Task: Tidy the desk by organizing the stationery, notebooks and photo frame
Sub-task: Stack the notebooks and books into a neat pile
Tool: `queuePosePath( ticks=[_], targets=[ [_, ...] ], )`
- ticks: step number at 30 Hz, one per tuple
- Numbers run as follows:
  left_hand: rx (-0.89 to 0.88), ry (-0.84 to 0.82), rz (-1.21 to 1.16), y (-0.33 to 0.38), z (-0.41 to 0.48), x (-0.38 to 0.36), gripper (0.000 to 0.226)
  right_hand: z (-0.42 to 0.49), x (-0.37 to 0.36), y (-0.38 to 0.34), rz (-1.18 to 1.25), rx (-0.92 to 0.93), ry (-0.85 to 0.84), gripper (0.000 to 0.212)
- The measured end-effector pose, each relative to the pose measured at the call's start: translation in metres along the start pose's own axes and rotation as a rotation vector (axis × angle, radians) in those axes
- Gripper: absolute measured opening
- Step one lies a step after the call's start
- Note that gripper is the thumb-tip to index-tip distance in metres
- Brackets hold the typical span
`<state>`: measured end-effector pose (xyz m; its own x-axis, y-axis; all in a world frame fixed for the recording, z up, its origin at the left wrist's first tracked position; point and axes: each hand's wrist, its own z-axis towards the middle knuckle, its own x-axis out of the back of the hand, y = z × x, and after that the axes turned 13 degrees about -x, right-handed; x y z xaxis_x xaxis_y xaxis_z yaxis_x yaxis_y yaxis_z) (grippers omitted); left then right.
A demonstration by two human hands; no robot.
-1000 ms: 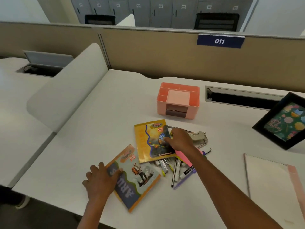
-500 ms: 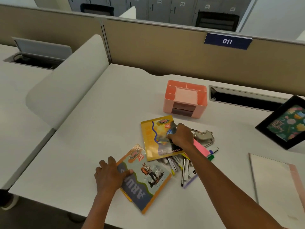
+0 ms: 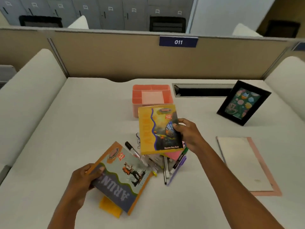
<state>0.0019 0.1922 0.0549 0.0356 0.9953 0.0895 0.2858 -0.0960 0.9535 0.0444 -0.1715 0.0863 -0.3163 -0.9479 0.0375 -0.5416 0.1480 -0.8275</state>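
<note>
Notebooks are sitting in both of your hands. Your right hand (image 3: 189, 134) is gripping the yellow notebook (image 3: 158, 129) by its right edge, with the thumb on the cover, and is holding it tilted up over the middle of the desk (image 3: 82, 121), just in front of the pink organizer (image 3: 151, 96). Your left hand (image 3: 84, 180) is gripping the grey notebook (image 3: 122, 177) by its left edge, near the front edge of the desk, and is holding it tilted too. A yellow pad (image 3: 109, 207) is lying flat on the desk under that notebook's near corner. Between the two notebooks a pile of pens (image 3: 165, 166) is lying in a mess. A black marker (image 3: 130, 147) is lying at the left of the pile. A green marker (image 3: 181, 156) and a purple pen (image 3: 177, 171) are lying side by side at the right of it. A pink sticky pad (image 3: 172, 154) is peeking out from under the yellow notebook. The organizer is standing toward the back edge, near the middle. The photo frame (image 3: 243, 103) is leaning upright near the back right corner. A white notepad (image 3: 244, 164) with a pink border is lying flat by the right edge, well apart from the pens.
</note>
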Motion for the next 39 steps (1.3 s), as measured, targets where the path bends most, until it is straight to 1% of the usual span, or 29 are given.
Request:
queuePosePath(
  ticks=[2, 4, 8, 10, 13, 16, 20, 23, 27, 29, 31, 34, 37, 39],
  targets=[
    [-0.029, 0.016, -0.013, 0.014, 0.009, 0.001, 0.019, -0.007, 0.041, 0.004, 0.094, 0.03, 0.034, 0.021],
    [-0.057, 0.006, -0.05, 0.029, 0.02, -0.003, 0.019, -0.013, 0.085, 0.011, 0.162, 0.033, 0.103, 0.023],
    [-0.165, 0.0, -0.173, 0.062, 0.029, -0.013, 0.027, -0.028, 0.152, 0.033, 0.119, 0.011, 0.29, 0.022],
    [-0.175, -0.057, -0.195, 0.071, 0.046, -0.098, 0.025, -0.038, 0.246, 0.053, 0.111, -0.014, 0.453, 0.022],
    [-0.209, -0.111, -0.276, 0.093, 0.051, -0.136, 0.025, -0.037, 0.278, 0.078, 0.051, -0.055, 0.547, 0.022],
    [-0.201, -0.152, -0.305, 0.101, 0.055, -0.19, 0.031, -0.034, 0.298, 0.091, -0.014, -0.063, 0.546, 0.024],
    [-0.207, -0.202, -0.315, 0.107, 0.053, -0.244, 0.031, -0.025, 0.309, 0.097, -0.052, -0.066, 0.528, 0.022],
    [-0.182, -0.2, -0.349, 0.101, 0.055, -0.261, 0.034, -0.017, 0.313, 0.1, -0.084, -0.071, 0.506, 0.022],
    [-0.136, -0.203, -0.329, 0.09, 0.056, -0.269, 0.039, -0.011, 0.313, 0.105, -0.213, -0.042, 0.524, 0.018],
    [-0.121, -0.21, -0.314, 0.086, 0.055, -0.275, 0.04, -0.009, 0.313, 0.108, -0.289, -0.017, 0.567, 0.015],
    [-0.096, -0.217, -0.318, 0.083, 0.053, -0.284, 0.037, -0.009, 0.312, 0.11, -0.403, -0.031, 0.636, 0.015],
    [-0.063, -0.254, -0.316, 0.081, 0.049, -0.304, 0.035, -0.01, 0.309, 0.112, -0.543, -0.048, 0.742, 0.018],
    [-0.028, -0.303, -0.295, 0.079, 0.044, -0.328, 0.029, -0.016, 0.304, 0.114, -0.674, -0.112, 0.824, 0.022],
    [-0.009, -0.343, -0.288, 0.077, 0.042, -0.344, 0.032, -0.021, 0.301, 0.114, -0.761, -0.121, 0.869, 0.026]
  ],
)
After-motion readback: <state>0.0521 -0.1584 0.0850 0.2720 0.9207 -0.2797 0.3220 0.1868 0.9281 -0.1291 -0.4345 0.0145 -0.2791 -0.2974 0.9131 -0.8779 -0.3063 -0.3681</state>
